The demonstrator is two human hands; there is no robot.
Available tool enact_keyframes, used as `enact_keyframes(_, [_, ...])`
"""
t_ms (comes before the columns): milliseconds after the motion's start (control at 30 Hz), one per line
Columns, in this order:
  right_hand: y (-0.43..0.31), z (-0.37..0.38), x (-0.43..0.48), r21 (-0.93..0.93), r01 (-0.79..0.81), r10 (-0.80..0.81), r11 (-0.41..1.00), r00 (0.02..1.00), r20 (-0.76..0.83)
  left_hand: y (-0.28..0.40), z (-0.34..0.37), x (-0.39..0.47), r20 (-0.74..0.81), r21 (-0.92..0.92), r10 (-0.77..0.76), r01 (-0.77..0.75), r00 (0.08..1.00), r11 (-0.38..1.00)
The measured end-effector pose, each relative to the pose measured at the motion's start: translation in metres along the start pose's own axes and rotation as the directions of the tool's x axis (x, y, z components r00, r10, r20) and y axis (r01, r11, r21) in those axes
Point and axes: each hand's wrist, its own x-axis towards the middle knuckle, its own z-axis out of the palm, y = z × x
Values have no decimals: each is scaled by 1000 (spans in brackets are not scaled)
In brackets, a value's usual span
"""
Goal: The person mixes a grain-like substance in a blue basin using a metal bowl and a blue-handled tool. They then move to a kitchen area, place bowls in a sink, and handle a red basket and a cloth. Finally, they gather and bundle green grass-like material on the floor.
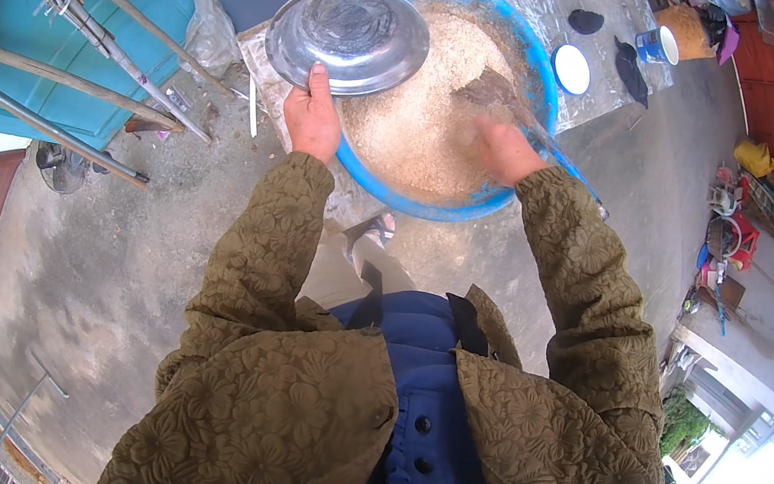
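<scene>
A large blue plastic tub (471, 213) holds pale, crumbly meal (406, 123). My left hand (314, 116) grips the near rim of a shiny metal basin (351, 35), thumb on its outer side. The basin is tilted over the tub's left edge with its underside towards me, so its inside is hidden. My right hand (508, 149) is above the meal at the tub's right side and is slightly blurred. Right beside it lies a dark, worn scoop or paddle (490, 91) with a long handle crossing the rim; whether my fingers hold it cannot be told.
The tub stands on a plastic-covered table (546, 1), with a white round lid (571, 70), a blue-and-white cup (658, 45) and dark cloths (630, 71) at right. Wooden poles (78, 79) lean at left. A foot in a sandal (382, 227) shows below the tub.
</scene>
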Motion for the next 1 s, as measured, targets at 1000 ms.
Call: enact_keyframes(1000, [-77,72,22,68,329,-333,942,941,56,4,0,0,36,23,-76,75,996,997])
